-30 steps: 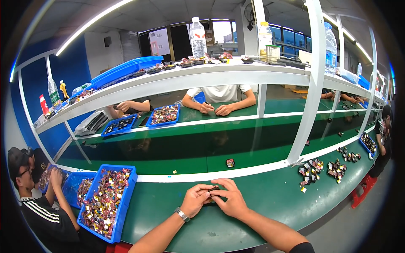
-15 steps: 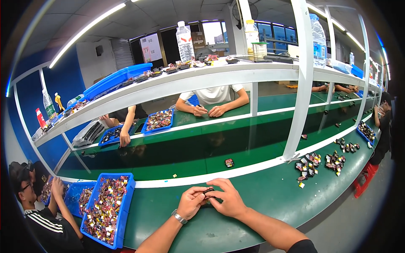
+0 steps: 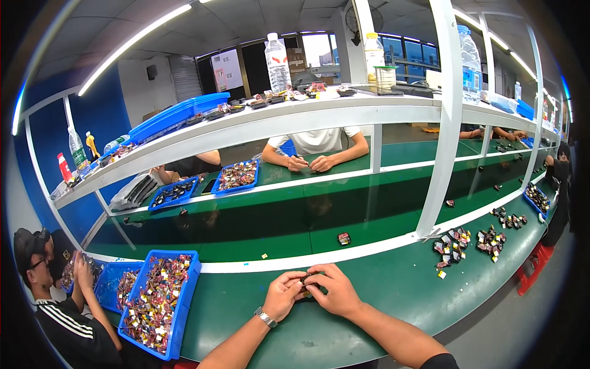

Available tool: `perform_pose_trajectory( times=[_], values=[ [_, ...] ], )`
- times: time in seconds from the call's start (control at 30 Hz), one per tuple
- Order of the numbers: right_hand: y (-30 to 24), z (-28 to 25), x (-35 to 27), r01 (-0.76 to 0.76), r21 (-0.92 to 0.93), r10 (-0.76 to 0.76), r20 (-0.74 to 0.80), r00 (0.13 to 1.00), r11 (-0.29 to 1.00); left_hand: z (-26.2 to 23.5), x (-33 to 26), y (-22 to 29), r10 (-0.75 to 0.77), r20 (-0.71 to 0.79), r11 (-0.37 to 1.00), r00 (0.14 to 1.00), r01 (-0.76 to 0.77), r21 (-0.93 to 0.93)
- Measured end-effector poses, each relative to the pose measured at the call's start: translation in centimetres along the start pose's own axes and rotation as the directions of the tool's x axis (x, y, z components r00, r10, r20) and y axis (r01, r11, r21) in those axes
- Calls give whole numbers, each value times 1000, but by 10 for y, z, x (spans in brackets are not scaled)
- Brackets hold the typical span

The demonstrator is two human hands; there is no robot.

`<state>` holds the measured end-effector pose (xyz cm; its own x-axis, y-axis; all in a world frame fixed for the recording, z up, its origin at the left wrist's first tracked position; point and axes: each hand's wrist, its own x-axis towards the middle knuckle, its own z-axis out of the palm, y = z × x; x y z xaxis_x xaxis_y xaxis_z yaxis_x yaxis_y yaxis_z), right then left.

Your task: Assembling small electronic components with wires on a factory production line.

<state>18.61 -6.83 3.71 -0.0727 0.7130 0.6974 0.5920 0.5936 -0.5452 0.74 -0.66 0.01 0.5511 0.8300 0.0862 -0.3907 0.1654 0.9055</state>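
Both hands meet above the green worktop (image 3: pixel 246 313), close to its white inner edge. My left hand (image 3: pixel 283 297), with a metal watch on its wrist, pinches a small dark part (image 3: pixel 304 280). From the other side the fingers of my right hand (image 3: pixel 335 291) close on the same part. Fingertips cover most of it, so its exact kind cannot be made out. To the left of my hands stands a deep blue tray (image 3: pixel 195 270), heaped with small red, yellow and white wired components (image 3: pixel 157 301).
Beyond the white rail (image 3: pixel 369 251) runs a dark green conveyor belt (image 3: pixel 295 227) carrying a few small parts. Piles of components (image 3: pixel 452 246) lie to the right. A white post (image 3: pixel 444 141) and overhead shelf (image 3: pixel 276 117) stand ahead. Co-workers sit opposite and at both sides.
My right fingers have closed in around the small part. A co-worker's arm across the belt has drawn back, and a small dark item now lies on the belt there. The view has shifted slightly.
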Motion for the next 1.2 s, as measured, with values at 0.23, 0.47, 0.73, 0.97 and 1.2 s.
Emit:
perform_pose_trajectory(
  times=[0.23, 0.47, 0.73, 0.97, 1.2],
  values=[
    [7, 1, 0, 59, -32, -61, -53, 997, 998, 5, 1, 2, -40, -15, 999, 999, 40, 4],
    [6, -3, 3, 45, -15, -44, 36, 998, 999, 4, 0, 4, -47, -20, 999, 999, 47, -8],
    [8, 0, 2, -2, -26, 3, 10, 1000, 1000, 5, 1, 3, -75, -2, 997, 997, 75, 2],
    [7, 2, 2, -89, 43, 88, 22, 996, 995, 11, 0, 4, -31, -81, 991, 996, 41, 124],
    [5, 7, 0, -254, 236, 259, 13, 966, 938, 10, 2, -3, 27, -104, 962, 994, 2, 272]
  ],
)
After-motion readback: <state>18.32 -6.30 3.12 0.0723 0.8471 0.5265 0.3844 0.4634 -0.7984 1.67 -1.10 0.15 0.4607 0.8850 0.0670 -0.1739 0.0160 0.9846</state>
